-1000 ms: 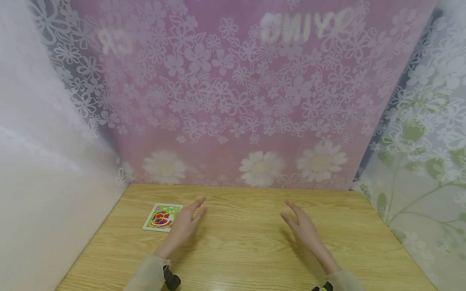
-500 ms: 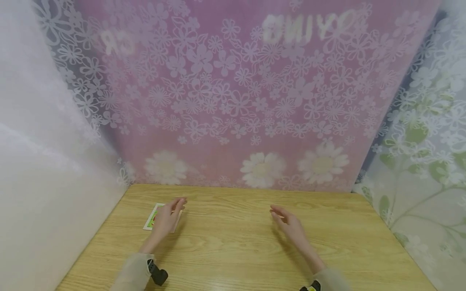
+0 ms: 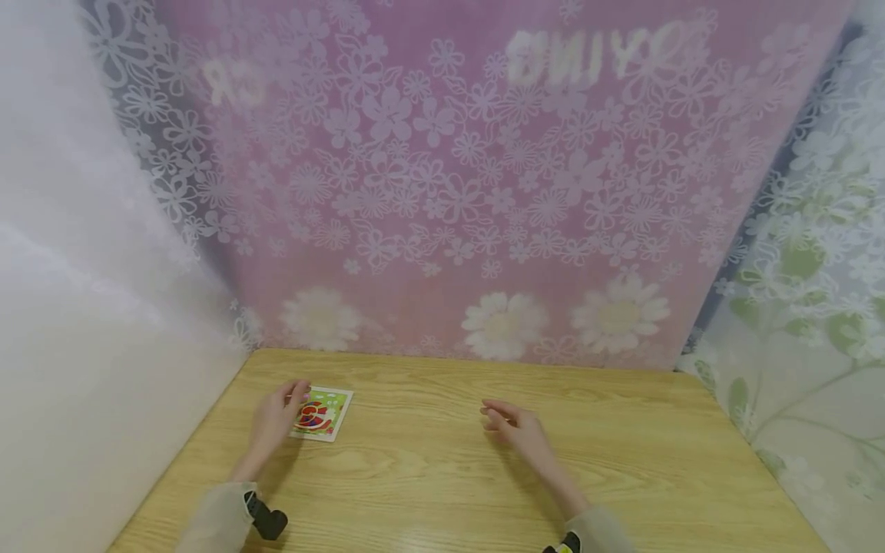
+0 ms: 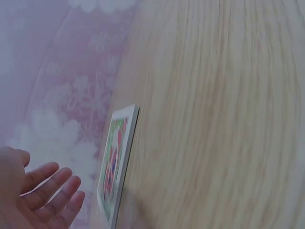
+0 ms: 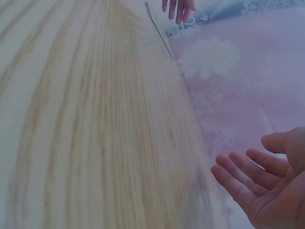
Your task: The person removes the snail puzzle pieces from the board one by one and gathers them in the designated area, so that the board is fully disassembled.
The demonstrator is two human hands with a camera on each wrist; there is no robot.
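A flat square picture board (image 3: 325, 415) with a red, blue and green snail-like picture and a pale border lies at the table's left. Over its left edge hovers my left hand (image 3: 273, 418), covering part of the picture in the head view. The left wrist view has the same board (image 4: 116, 162) lying to the right of my left hand (image 4: 45, 198), whose fingers are loosely bent around nothing. Right of the table's middle, my right hand (image 3: 522, 430) is held above the wood, its fingers relaxed. In the right wrist view that hand (image 5: 267, 186) holds nothing.
The wooden table (image 3: 429, 461) ends at a pink flowered curtain (image 3: 442, 192) along the back. A white sheet (image 3: 104, 346) closes off the left side, and a leaf-patterned sheet (image 3: 795, 346) the right. Each wrist carries a black strap device (image 3: 266, 518).
Both hands have moved to the left. My left hand has passed across the picture board to its left edge, uncovering its right part. The board has stayed on the table.
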